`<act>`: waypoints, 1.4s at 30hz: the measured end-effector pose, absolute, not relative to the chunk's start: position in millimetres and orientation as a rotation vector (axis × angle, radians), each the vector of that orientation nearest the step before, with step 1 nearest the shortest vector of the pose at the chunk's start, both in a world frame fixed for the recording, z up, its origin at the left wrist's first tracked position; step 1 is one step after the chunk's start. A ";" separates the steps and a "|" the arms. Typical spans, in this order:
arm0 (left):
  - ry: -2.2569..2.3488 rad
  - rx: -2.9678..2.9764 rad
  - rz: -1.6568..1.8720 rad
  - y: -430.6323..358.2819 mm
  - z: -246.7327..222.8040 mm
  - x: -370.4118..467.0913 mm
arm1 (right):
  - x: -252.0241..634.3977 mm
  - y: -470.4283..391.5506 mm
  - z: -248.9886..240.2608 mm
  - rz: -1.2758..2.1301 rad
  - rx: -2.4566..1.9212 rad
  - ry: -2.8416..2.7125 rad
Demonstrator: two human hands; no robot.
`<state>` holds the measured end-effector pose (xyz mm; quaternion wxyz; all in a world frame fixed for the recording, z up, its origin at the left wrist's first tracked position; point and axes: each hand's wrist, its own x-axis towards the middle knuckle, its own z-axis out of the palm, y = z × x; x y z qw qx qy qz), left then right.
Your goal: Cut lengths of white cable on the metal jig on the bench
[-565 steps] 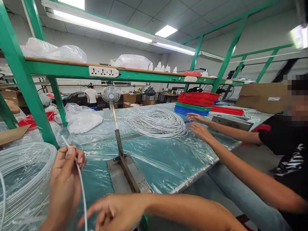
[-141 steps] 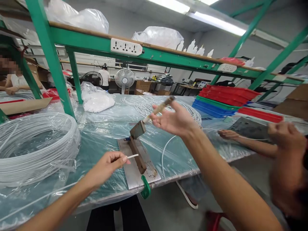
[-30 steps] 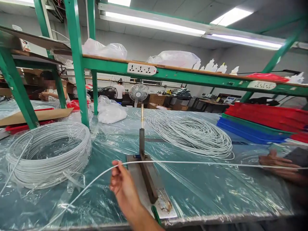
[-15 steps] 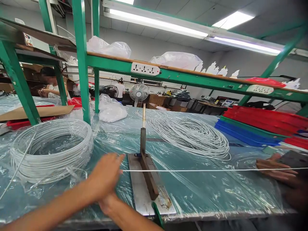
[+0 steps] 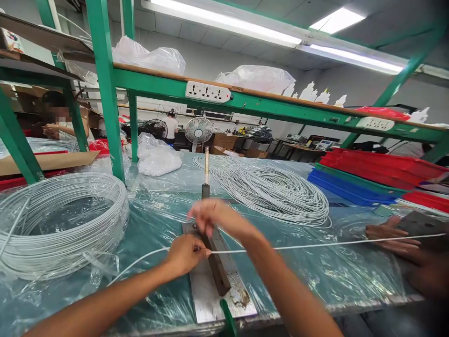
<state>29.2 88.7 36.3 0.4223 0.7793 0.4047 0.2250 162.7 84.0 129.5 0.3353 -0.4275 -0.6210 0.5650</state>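
Observation:
My left hand (image 5: 187, 255) pinches a white cable (image 5: 298, 246) near the dark bar of a hand-lever cutting tool (image 5: 224, 281). The cable runs right across the bench, and its other side curves down to the left. Above the bar, in front of the tool's upright handle (image 5: 206, 168), is my right hand (image 5: 220, 217), slightly blurred, with its fingers apart and nothing visible in them. The tool's metal base plate (image 5: 206, 304) lies at the bench's front edge, a green piece at its near end. Another person's hand (image 5: 389, 234) lies by the cable at the right, beside a dark block (image 5: 426, 229).
A large coil of white cable (image 5: 101, 234) sits at the left; a looser coil (image 5: 298, 206) lies behind the tool. Red and blue trays (image 5: 354, 187) are stacked at the right. A green shelf frame (image 5: 105, 93) spans the bench. Plastic film (image 5: 154, 290) covers the top.
My hands, close together left of the tool before, are now apart. My left hand has moved right along the cable to the bar; my right hand has risen toward the handle.

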 end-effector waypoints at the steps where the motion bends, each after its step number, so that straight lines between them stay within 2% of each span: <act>1: 0.990 1.952 0.553 89.2 35.4 30.5 | 178.0 107.5 145.7 1.166 -1.225 -1.395; 2: 0.959 1.940 0.527 90.1 33.7 32.2 | 191.3 132.6 157.7 0.942 -1.298 -1.194; 4: 0.909 1.874 0.455 92.8 28.6 36.3 | 210.7 180.9 170.0 0.835 -1.355 -1.053; 8: 0.891 1.776 0.421 99.0 16.5 44.6 | 222.3 241.7 167.9 0.964 -1.377 -0.998; 14: 0.858 1.761 0.592 101.1 6.9 52.4 | 218.4 252.1 166.5 1.087 -1.316 -0.936; 19: 0.856 1.695 0.460 102.7 9.6 57.0 | 229.3 210.8 190.2 1.147 -1.237 -0.925; 25: 0.833 1.637 0.434 106.6 7.7 61.9 | 238.3 104.1 211.4 1.289 -1.251 -0.900; 34: 0.952 1.716 0.520 108.3 -11.4 67.4 | 230.1 -43.9 148.3 1.366 -1.621 -0.947; 42: 1.099 1.770 0.556 114.3 -15.4 74.1 | 200.7 -62.5 126.3 1.411 -1.717 -0.786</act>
